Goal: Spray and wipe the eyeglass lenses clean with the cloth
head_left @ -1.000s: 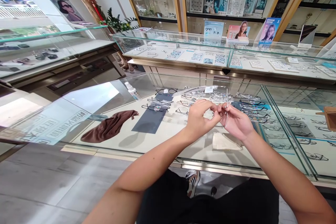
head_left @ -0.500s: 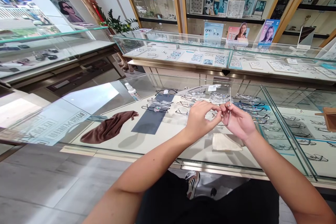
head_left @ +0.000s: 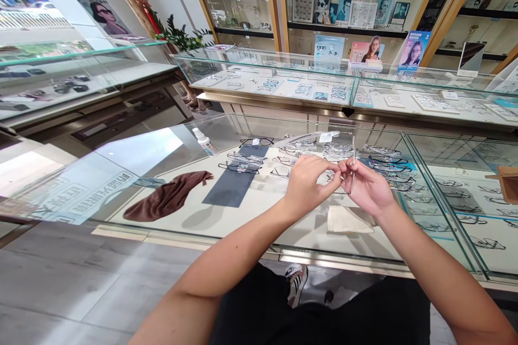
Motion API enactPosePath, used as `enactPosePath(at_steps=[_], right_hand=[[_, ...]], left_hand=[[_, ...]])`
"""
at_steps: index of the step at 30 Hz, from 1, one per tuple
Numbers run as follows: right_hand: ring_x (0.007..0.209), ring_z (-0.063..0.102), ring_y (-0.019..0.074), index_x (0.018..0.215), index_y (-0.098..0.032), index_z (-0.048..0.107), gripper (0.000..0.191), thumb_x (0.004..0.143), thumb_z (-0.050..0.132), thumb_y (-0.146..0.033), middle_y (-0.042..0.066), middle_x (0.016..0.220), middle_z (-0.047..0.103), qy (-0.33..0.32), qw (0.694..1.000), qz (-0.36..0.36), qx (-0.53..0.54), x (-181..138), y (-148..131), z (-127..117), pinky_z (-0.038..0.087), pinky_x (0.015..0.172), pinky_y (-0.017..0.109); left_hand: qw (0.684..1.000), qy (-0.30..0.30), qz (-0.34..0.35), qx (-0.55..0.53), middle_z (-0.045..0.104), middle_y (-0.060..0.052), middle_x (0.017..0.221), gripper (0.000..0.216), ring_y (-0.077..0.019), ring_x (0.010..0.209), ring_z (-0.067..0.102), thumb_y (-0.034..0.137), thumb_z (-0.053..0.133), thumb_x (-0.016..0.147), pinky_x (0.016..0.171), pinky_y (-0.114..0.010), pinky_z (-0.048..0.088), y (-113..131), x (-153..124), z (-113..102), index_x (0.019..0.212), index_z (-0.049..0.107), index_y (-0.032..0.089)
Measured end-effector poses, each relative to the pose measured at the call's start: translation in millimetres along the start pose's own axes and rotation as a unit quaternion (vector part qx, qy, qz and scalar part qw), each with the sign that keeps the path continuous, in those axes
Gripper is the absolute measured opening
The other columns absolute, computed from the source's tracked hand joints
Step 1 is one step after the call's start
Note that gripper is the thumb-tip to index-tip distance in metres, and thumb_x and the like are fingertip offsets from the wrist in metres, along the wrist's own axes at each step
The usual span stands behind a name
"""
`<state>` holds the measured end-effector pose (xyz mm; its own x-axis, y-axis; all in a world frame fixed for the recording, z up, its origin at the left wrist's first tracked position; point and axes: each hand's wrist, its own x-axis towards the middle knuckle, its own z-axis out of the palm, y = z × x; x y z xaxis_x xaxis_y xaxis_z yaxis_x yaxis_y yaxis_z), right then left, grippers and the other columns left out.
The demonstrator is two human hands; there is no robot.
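Observation:
Both my hands are raised together over the glass counter. My left hand is closed in a pinch on a thin metal pair of glasses. My right hand is also closed on the glasses, and one slim temple sticks up between its fingers. The fingertips of the two hands meet around the frame, so most of it is hidden. A beige wiping cloth lies on the glass just below my right hand.
A brown cloth and a small spray bottle lie on the counter to the left. Rows of spectacle frames fill the case under the glass. A wooden box sits far right. A second display counter stands behind.
My hands have risen slightly and shifted a little right with the glasses; the grip looks the same. Nothing else has moved.

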<state>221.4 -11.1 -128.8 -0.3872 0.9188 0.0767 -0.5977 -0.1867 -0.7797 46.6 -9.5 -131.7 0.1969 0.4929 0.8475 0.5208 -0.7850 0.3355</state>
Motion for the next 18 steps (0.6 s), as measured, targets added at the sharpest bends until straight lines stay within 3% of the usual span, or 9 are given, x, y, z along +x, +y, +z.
enactPosePath(at_steps=[10,18], right_hand=[[0.093,0.059,0.0184,0.076,-0.021,0.065,0.017,0.089,0.072,-0.029,0.005,0.096,0.064,0.004,0.998,-0.012,-0.054,-2.4,3.0,3.7,0.051,0.081,0.030],[0.090,0.061,0.0166,0.076,-0.022,0.065,0.017,0.092,0.069,-0.027,0.004,0.093,0.065,-0.015,1.000,0.002,-0.021,-3.0,3.6,7.8,0.053,0.077,0.027]], left_hand=[[1.000,0.027,0.010,0.007,0.075,0.004,0.071,0.012,-0.0146,0.067,0.065,0.011,0.066,0.080,0.072,-0.031,0.044,-3.9,0.2,-0.9,0.076,0.065,0.022],[0.999,0.021,0.006,-0.034,0.071,0.003,0.070,0.014,-0.0148,0.066,0.063,0.009,0.062,0.077,0.073,-0.031,0.046,-3.3,1.5,-2.8,0.075,0.061,0.022]])
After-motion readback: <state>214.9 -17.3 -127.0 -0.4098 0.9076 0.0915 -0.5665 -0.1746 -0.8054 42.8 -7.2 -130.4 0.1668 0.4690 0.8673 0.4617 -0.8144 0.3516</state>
